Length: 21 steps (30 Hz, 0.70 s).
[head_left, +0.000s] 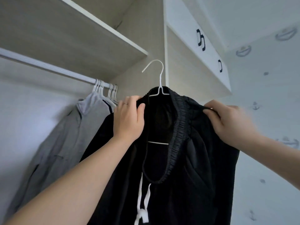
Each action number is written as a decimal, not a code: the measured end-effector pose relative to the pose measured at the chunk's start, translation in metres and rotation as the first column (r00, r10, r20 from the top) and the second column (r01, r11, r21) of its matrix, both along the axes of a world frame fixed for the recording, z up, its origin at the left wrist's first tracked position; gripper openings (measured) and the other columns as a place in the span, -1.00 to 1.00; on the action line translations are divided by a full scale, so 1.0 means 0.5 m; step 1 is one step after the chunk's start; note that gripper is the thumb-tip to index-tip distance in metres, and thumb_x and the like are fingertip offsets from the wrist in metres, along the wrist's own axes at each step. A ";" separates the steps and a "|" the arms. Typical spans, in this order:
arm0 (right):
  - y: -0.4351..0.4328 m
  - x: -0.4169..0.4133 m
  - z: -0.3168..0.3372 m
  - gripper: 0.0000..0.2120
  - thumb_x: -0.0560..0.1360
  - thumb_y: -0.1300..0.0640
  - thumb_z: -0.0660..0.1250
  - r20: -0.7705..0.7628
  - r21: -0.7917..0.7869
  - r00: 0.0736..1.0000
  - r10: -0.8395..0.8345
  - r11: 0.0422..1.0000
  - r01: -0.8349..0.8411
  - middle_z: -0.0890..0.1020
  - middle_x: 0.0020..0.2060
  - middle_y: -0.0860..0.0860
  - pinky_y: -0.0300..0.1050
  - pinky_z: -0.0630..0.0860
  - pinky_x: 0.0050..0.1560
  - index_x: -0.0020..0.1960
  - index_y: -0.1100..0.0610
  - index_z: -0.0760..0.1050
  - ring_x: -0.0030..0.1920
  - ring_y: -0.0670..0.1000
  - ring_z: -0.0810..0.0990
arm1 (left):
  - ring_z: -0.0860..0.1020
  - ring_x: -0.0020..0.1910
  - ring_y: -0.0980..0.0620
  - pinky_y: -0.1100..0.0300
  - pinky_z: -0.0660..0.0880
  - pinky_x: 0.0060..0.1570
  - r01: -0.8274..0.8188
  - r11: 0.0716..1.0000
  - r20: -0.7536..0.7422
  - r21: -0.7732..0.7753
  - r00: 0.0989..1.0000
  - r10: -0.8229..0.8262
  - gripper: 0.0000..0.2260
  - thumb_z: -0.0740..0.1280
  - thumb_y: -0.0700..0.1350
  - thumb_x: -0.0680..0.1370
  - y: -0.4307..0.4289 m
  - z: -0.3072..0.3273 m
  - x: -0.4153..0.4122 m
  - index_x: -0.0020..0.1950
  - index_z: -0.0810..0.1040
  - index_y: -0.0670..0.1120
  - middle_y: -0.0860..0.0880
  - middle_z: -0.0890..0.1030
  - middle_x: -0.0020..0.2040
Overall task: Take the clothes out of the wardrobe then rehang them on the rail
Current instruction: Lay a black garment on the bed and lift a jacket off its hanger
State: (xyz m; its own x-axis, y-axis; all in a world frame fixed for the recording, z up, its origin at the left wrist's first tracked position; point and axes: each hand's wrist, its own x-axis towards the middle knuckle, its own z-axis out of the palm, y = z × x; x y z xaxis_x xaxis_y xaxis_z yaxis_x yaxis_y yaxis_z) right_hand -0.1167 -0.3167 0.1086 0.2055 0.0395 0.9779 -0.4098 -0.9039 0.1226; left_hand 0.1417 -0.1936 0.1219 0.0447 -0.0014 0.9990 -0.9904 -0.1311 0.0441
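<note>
Both hands hold the black trousers (pixel 186 159) up by the elastic waistband. The left hand (pixel 128 117) curls its fingers over the left edge, and the right hand (pixel 227 120) pinches the right edge. The hook of their white hanger (pixel 160 80) is off the rail (pixel 48 67), to its right.

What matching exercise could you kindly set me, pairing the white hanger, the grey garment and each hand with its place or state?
Column one: 1 white hanger; 2 grey garment; 3 left hand; 4 right hand.
Column two: A hangs on the rail; B grips the black trousers' right side; C hook free of the rail; D grips the trousers' left side.
Pairs: 1-C, 2-A, 3-D, 4-B.
</note>
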 end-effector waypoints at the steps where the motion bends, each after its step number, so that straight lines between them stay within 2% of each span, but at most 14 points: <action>1: -0.011 -0.052 -0.010 -0.79 0.57 -0.03 0.14 0.001 -0.003 1.000 -0.024 1.000 0.024 0.55 -0.35 0.00 0.09 0.54 -0.24 0.03 0.02 0.51 -0.26 0.22 0.59 | 0.51 0.12 -0.16 -0.09 0.40 0.13 0.025 1.000 0.017 0.001 1.000 -0.025 -0.70 0.14 0.00 0.65 -0.023 -0.004 -0.042 0.25 0.49 -0.15 -0.10 0.59 0.12; 4: -0.043 -0.208 -0.045 -0.80 0.58 -0.01 0.15 0.007 0.006 0.990 -0.143 0.990 0.143 0.46 -0.36 -0.09 0.04 0.51 -0.28 0.03 0.04 0.50 -0.28 0.21 0.58 | 0.52 0.05 -0.15 -0.07 0.40 0.11 0.144 0.990 0.049 0.008 0.988 -0.144 -0.75 0.20 -0.03 0.63 -0.098 -0.020 -0.173 0.20 0.51 -0.14 -0.08 0.59 0.08; 6: -0.060 -0.313 -0.076 -0.82 0.58 -0.01 0.16 0.015 0.030 0.973 -0.232 0.972 0.232 0.46 -0.36 -0.09 -0.02 0.45 -0.31 0.03 0.03 0.50 -0.29 0.21 0.58 | 0.52 0.02 -0.15 -0.09 0.42 0.07 0.229 0.973 0.059 0.022 0.972 -0.229 -0.74 0.20 -0.02 0.62 -0.149 -0.041 -0.264 0.18 0.52 -0.14 -0.07 0.60 0.06; 10: -0.075 -0.520 -0.148 -0.88 0.59 0.02 0.21 0.008 0.116 0.922 -0.387 0.916 0.383 0.50 -0.35 -0.07 -0.02 0.48 -0.28 0.03 0.01 0.49 -0.26 0.21 0.60 | 0.53 0.00 -0.15 -0.07 0.43 0.05 0.425 0.901 0.061 0.082 0.901 -0.430 -0.76 0.25 -0.04 0.61 -0.258 -0.109 -0.447 0.18 0.52 -0.15 -0.07 0.61 0.05; 12: -0.077 -0.620 -0.187 -0.89 0.59 0.04 0.22 -0.018 0.160 0.881 -0.472 0.869 0.469 0.59 -0.31 0.00 -0.04 0.45 -0.27 0.03 0.02 0.51 -0.23 0.21 0.61 | 0.53 -0.02 -0.09 -0.01 0.43 0.05 0.542 0.832 0.032 0.120 0.835 -0.549 -0.79 0.26 -0.04 0.61 -0.314 -0.154 -0.542 0.17 0.50 -0.13 -0.03 0.60 0.03; 15: -0.071 -0.766 -0.256 -0.86 0.59 0.01 0.20 -0.078 0.249 0.812 -0.578 0.778 0.578 0.65 -0.22 0.04 0.06 0.54 -0.19 0.04 0.00 0.51 -0.19 0.23 0.62 | 0.50 -0.01 0.01 0.08 0.44 0.07 0.685 0.704 -0.047 0.188 0.722 -0.690 -0.81 0.26 -0.01 0.62 -0.396 -0.229 -0.687 0.16 0.48 -0.07 0.04 0.57 0.01; 18: -0.054 -0.904 -0.329 -0.84 0.60 -0.02 0.16 -0.159 0.333 0.725 -0.671 0.655 0.679 0.62 -0.25 -0.07 -0.01 0.50 -0.22 0.05 -0.04 0.50 -0.22 0.15 0.61 | 0.50 0.04 0.06 0.09 0.47 0.10 0.791 0.549 -0.133 0.269 0.595 -0.792 -0.80 0.25 0.03 0.63 -0.468 -0.310 -0.834 0.18 0.47 -0.03 0.09 0.55 0.04; 21: -0.025 -1.029 -0.405 -0.87 0.61 -0.04 0.15 -0.207 0.387 0.608 -0.766 0.507 0.770 0.53 -0.30 -0.22 -0.09 0.39 -0.28 0.03 -0.12 0.47 -0.30 0.04 0.50 | 0.48 0.08 0.12 0.19 0.41 0.10 0.855 0.393 -0.202 0.339 0.474 -0.857 -0.78 0.24 0.07 0.62 -0.523 -0.391 -0.983 0.19 0.47 0.00 0.16 0.51 0.06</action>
State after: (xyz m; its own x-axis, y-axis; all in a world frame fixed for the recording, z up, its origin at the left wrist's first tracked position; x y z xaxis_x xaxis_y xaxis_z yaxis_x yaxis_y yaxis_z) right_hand -0.6312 -0.3292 -0.0941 -0.0320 -0.5240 0.8511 -0.9690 -0.1924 -0.1549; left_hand -0.3497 -0.4551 -0.0738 -0.1907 -0.3719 0.9085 -0.5912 0.7823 0.1961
